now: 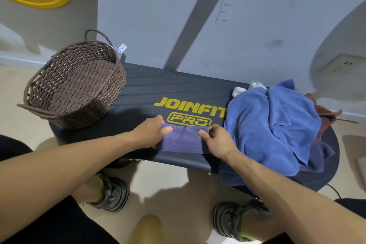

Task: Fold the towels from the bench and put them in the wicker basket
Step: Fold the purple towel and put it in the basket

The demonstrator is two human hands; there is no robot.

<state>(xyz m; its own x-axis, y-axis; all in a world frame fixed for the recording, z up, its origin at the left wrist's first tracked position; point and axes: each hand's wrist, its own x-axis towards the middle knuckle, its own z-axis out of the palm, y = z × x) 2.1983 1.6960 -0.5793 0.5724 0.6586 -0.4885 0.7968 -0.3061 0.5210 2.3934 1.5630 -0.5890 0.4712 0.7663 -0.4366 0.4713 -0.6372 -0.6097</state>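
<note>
folded purple towel (181, 142) flat on counter (150, 89), between both hands; left hand (152, 131) pinching its left end, right hand (214, 140) pinching right end; wicker basket (75, 85) far left.

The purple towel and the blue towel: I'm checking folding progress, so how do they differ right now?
The purple towel is folded into a flat, narrow strip; the blue towel lies crumpled in a heap. The purple one looks far smaller than the blue one. The left hand and right hand pinch the purple towel's ends; neither hand grips the blue towel. Both lie on the bench, outside the wicker basket.
</note>
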